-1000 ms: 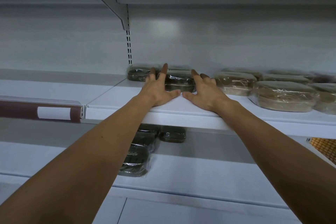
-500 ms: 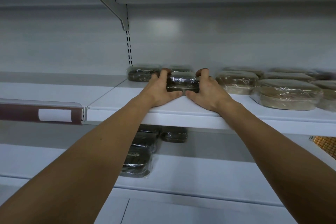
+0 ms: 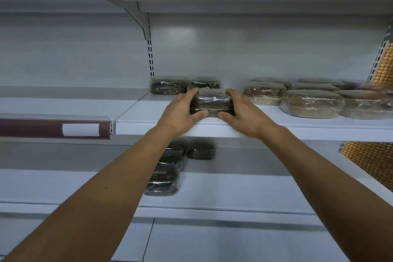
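Both hands are up on the white metal shelf [image 3: 297, 128] across the middle of the frame, one at each end of a dark, rounded-rectangular pack wrapped in clear film [image 3: 212, 102]. The left hand [image 3: 181, 110] has its fingers curled over the pack's left end, thumb tucked along the front bottom edge. The right hand [image 3: 244, 112] mirrors that on the right end. So each hand's grip is clamped on that pack, thumbs nearly meeting at the front.

The pack is near the shelf's front edge, just above centre frame. Can't tell if it's resting on the shelf or lifted a hair. There's a seam across its front, so it might be two stacked, hard to say.

Right behind it, against the pale back wall [image 3: 212, 53], are two more dark wrapped packs [image 3: 168, 87] side by side. Over on the right, same shelf, a bunch of light brown wrapped packs [image 3: 310, 103] sit just beside the right hand.

On the lower white shelf [image 3: 244, 189], under the left wrist, there's a row of dark packs [image 3: 163, 174]. The left edge has a maroon price strip with a blank white label [image 3: 80, 130], and the far right a golden woven panel [image 3: 380, 164].
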The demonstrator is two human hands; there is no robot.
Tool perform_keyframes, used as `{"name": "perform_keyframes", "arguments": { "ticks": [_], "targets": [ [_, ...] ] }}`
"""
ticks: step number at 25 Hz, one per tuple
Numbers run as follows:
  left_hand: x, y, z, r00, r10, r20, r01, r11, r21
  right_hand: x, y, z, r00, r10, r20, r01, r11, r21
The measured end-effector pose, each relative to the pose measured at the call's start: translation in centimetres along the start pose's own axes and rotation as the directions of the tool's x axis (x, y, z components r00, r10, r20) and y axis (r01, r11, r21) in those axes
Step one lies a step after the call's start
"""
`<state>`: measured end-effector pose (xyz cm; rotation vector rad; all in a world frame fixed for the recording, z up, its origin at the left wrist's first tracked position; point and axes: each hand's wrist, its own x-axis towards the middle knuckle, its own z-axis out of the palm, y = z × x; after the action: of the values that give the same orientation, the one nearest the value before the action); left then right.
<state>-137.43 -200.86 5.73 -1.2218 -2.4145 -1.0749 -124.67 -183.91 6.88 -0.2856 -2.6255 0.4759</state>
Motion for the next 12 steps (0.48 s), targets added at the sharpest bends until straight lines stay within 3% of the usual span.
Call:
{"name": "perform_keyframes", "arguments": {
  "ticks": [7,12],
  "targets": [
    [-6.4,1.6,-2.9,0.997,0.078,-0.02,-0.077,0.997,0.029,-6.3,-3.0,-1.6,0.998,-0.062,-0.023,0.058,0.989,-0.134],
    [-11.6,2.1,-4.0,0.986,0.141,-0.085,-0.135,0.988,0.072,-11.1,-5.0,-1.4,0.991,-0.12,-0.066,0.111,0.986,-0.122]
  ]
}}
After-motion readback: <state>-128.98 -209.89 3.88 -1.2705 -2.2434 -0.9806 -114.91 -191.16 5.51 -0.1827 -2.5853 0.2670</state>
